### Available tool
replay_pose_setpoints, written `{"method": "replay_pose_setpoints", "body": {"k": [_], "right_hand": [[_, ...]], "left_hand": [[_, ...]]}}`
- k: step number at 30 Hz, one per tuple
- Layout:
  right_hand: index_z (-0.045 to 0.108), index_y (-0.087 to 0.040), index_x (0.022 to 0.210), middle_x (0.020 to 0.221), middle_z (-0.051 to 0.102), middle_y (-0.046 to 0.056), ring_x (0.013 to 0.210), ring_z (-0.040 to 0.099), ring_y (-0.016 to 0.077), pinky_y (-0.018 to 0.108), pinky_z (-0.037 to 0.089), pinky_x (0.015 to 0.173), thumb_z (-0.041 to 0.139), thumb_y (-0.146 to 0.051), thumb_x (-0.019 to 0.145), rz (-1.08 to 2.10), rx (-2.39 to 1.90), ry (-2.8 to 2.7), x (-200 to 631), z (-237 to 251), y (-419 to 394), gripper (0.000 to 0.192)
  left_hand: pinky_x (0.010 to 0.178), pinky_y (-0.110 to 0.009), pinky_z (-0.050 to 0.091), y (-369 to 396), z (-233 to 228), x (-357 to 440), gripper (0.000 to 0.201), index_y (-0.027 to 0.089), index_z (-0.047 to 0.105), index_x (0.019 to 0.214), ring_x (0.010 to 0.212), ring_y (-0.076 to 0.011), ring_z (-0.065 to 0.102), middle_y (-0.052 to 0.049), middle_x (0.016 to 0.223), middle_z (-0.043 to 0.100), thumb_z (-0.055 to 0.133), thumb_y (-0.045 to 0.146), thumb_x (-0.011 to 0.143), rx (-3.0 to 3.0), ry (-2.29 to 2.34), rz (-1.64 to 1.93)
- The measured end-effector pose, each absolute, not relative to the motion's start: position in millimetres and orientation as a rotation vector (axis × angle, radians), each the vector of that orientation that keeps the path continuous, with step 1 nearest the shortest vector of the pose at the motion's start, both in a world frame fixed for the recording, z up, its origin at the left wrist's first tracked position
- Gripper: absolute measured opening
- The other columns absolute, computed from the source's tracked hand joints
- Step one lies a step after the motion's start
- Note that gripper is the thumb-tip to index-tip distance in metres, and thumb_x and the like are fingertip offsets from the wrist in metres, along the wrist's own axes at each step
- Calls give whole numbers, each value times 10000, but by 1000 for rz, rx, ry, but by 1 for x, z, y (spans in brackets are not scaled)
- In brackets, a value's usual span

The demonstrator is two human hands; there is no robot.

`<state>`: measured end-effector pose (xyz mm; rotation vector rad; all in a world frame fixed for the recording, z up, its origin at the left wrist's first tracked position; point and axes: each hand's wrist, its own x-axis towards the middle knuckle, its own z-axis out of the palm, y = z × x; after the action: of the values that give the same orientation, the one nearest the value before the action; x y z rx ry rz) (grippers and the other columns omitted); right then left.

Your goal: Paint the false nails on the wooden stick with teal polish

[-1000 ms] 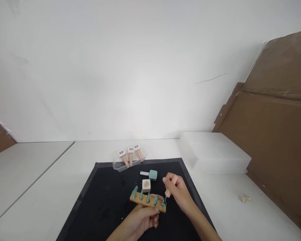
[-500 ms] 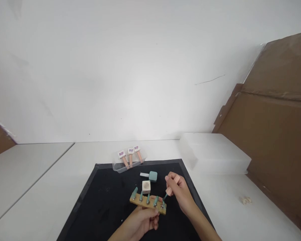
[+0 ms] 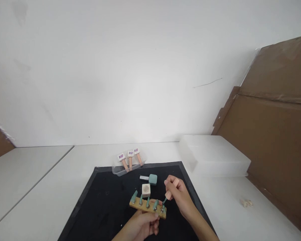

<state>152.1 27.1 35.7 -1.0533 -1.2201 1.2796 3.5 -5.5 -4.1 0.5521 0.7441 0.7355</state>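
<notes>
Holding a wooden bar (image 3: 147, 208) from below, the left hand (image 3: 143, 225) had its fingers wrapped round the near edge, thumb on the front. The bar sat just above a black mat (image 3: 102, 204) on the white table (image 3: 52, 187), tilted a little down to the right. Five teal nail tips (image 3: 147, 202) stood in a row along its top, each on a small metal post.

The right hand (image 3: 178, 194) pinched a pink brush cap (image 3: 171, 188) between thumb and fingers (image 3: 168, 182), fingers closed narrow on it. The brush end met the rightmost tip, at the bar's right end. The two hands were near each other but apart, joined only through brush and bar.

Just behind the bar stood a cream bottle (image 3: 146, 189), open at the top, on the mat. Behind that lay a teal bottle (image 3: 150, 179) on its side, its silver cap to the left. At the mat's far edge a clear tray (image 3: 117, 171) held three more pink-capped bottles (image 3: 129, 158), leaning, their labelled bases up.

To the right, on the table, sat a frosted plastic box (image 3: 213, 155), and brown cardboard (image 3: 273, 134) leaned against the wall beyond it. A few small pale bits (image 3: 246, 202) lay on the table well to the right of the mat; what they were could not be told.
</notes>
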Motion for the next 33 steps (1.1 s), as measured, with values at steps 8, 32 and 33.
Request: {"method": "replay_pose_setpoints", "body": {"k": [8,32,33], "right_hand": [[421,-192,510,352,408,-76,347,326,72,202,253,404,552,-365,731,1304,-1061,-1226,151,41,24,310],[380,-193,471,368,414,-56,393,287,80,218,209,433,526,-358,760,1313,-1040,-1333,156,37,23,363],[383,-193,473,365,413,-57,391,282,80,218,208,434,528,-358,758,1320,-1044,-1335,156,38,23,361]], "left_hand": [[522,-253,292,-5,-8,4,433,159,571,918,484,-71,438,38,587,534,720,226,517,544,734,757],[541,-250,299,-5,-10,2,425,161,576,939,511,-75,444,32,607,524,728,247,551,554,706,717],[538,-250,297,-5,-11,3,424,160,576,938,508,-76,443,31,607,525,725,245,551,553,709,721]]}}
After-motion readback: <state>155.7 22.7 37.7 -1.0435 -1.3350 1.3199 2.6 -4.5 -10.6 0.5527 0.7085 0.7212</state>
